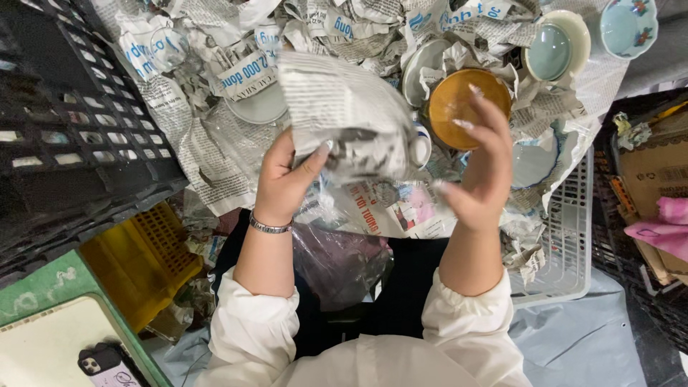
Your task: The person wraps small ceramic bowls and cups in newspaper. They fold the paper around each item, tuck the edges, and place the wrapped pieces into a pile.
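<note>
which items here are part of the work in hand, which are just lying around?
In hand: left hand and right hand on a newspaper-wrapped bundle; white crate of bowls in newspaper; brown bowl.

Lying about: black crate, yellow crate, phone, cardboard box.
</note>
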